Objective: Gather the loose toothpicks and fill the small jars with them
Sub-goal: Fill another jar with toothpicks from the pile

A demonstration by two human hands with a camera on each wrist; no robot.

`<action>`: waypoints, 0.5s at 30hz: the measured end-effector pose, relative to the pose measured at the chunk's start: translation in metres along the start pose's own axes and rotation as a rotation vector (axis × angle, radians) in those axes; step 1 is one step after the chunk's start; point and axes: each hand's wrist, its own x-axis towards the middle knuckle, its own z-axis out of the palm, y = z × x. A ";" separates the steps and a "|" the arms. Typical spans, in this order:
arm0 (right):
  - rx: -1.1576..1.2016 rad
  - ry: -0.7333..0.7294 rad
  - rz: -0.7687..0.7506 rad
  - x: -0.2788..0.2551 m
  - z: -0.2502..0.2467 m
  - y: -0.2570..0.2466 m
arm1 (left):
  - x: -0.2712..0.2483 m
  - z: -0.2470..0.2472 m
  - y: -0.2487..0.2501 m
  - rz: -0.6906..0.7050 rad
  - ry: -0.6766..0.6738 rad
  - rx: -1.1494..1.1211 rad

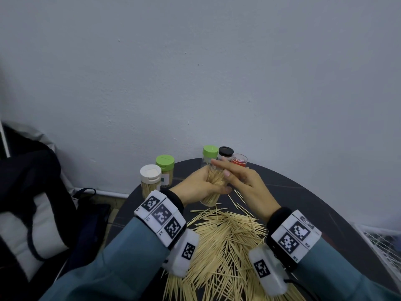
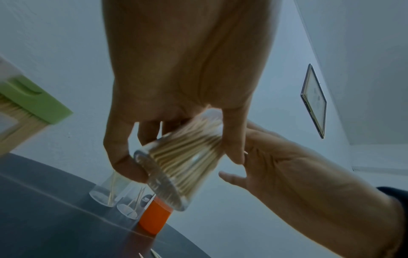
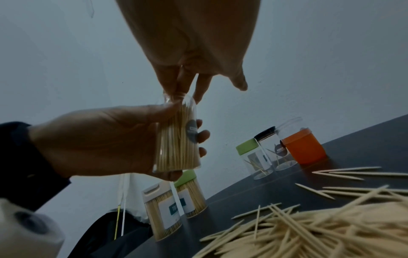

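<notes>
Head view: left hand (image 1: 200, 185) grips clear plastic jar packed with toothpicks (image 1: 213, 187) above dark round table (image 1: 303, 192); right hand (image 1: 243, 181), fingers straight, touches jar mouth; loose wooden toothpick pile (image 1: 227, 242) below. Left wrist view: jar tilted. Right wrist view: fingertips (image 3: 176, 94) inside rim.

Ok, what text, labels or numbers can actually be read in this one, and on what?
"TO", cut off: label of the white-lidded toothpick jar.
Dark round sticker on the held jar: too small to read.
Same sticker on the black-lidded jar: unreadable.
Wrist-band markers: square codes; the tiny characters beside them are illegible.
</notes>
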 end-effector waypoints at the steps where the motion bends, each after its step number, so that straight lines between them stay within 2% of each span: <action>1: -0.041 -0.024 0.019 0.000 0.000 -0.001 | 0.000 -0.001 0.000 -0.003 -0.013 0.007; 3: -0.115 -0.073 0.037 -0.001 0.000 -0.004 | 0.000 -0.003 0.000 -0.003 -0.028 0.021; 5: -0.133 -0.102 0.019 -0.001 -0.002 -0.006 | 0.000 -0.009 0.000 -0.003 0.019 0.032; 9: -0.011 -0.034 0.065 -0.001 -0.007 -0.007 | 0.001 -0.016 -0.002 0.017 0.094 0.064; 15: 0.004 -0.080 0.180 0.002 -0.004 -0.012 | -0.001 -0.011 -0.001 0.058 0.006 0.214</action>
